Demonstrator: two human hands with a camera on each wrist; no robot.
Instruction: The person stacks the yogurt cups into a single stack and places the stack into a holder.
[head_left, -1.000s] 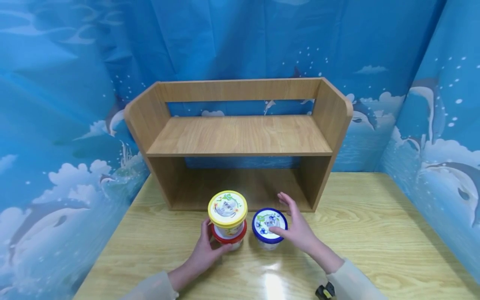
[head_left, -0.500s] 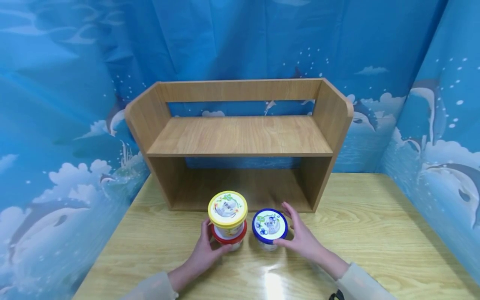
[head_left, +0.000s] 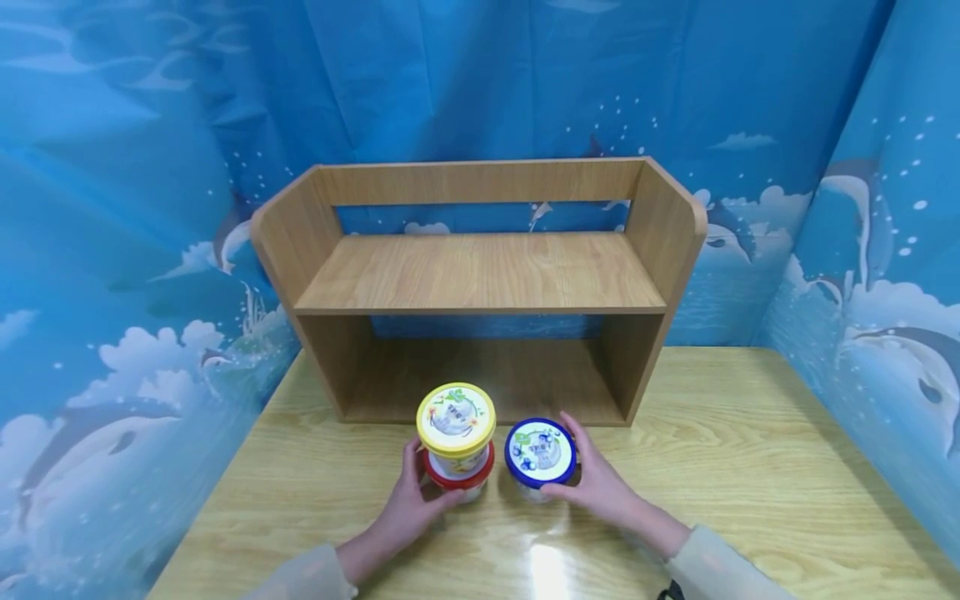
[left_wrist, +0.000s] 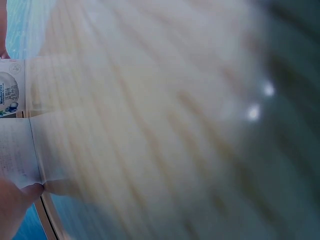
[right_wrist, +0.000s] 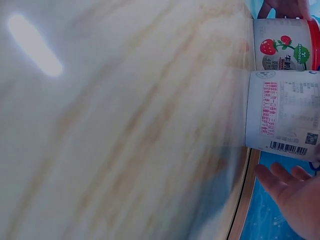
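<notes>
My left hand (head_left: 408, 507) grips a red-lidded tub (head_left: 454, 482) standing on the table, thumb in front and fingers at its left side. On top of it sits a yellow-lidded tub (head_left: 456, 418). Just right of this stack stands a blue-lidded tub (head_left: 538, 452) with blueberries printed on the lid. My right hand (head_left: 602, 487) holds it between the thumb at its front and the fingers at its right rear. In the right wrist view, other fingers (right_wrist: 272, 181) of that hand are extended beside the tub's wall, and strawberries show on the red-lidded tub (right_wrist: 282, 47).
Behind the tubs stands a two-level wooden shelf (head_left: 480, 271), its lower board (head_left: 480, 367) close to them. The wood-grain table (head_left: 735, 467) stretches out on both sides. Blue curtains (head_left: 480, 75) with dolphins enclose the back and sides.
My right hand has come down from above the blue-lidded tub, and its thumb and fingers have closed round the side. The left hand and its stacked tubs have stayed put.
</notes>
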